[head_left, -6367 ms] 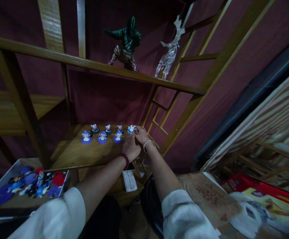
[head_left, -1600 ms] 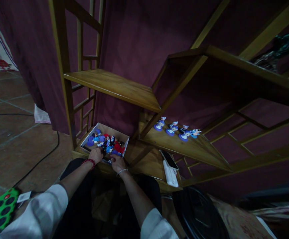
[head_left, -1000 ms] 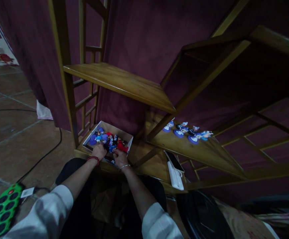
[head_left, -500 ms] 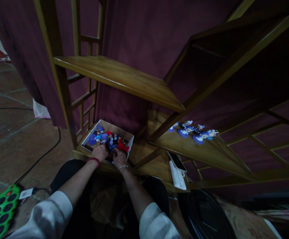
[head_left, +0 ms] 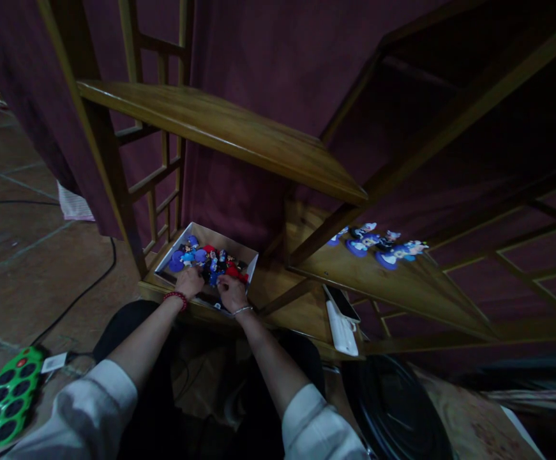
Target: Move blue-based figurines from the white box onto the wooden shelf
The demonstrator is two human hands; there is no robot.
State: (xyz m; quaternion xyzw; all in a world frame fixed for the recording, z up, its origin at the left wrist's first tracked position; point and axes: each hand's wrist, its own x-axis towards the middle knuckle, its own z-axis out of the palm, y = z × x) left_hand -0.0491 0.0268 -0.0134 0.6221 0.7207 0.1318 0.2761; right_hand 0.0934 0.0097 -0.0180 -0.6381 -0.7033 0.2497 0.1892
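A shallow white box [head_left: 166,257] stands on the low wooden shelf, filled with small figurines [head_left: 200,257] in blue, purple, red and black. My left hand [head_left: 189,282], with a red bead bracelet at the wrist, reaches over the front of the box. Its fingertips are among the figurines and too dark to make out. Beside it my right hand [head_left: 232,292], wearing a silver bracelet, is at the box's front right, near a red figurine [head_left: 236,274]. Whether either hand grips a figurine cannot be seen.
More figurines [head_left: 387,248] stand on the raised shelf to the right. Below them lie a phone [head_left: 342,303] and a white device [head_left: 342,329]. A wooden shelf board [head_left: 220,128] spans above the box. A green object [head_left: 7,399] and a cable are on the floor at left.
The view has shifted slightly. My right hand has moved a little right and its fingers sit differently at the box's front; my left hand stays over the figurines.
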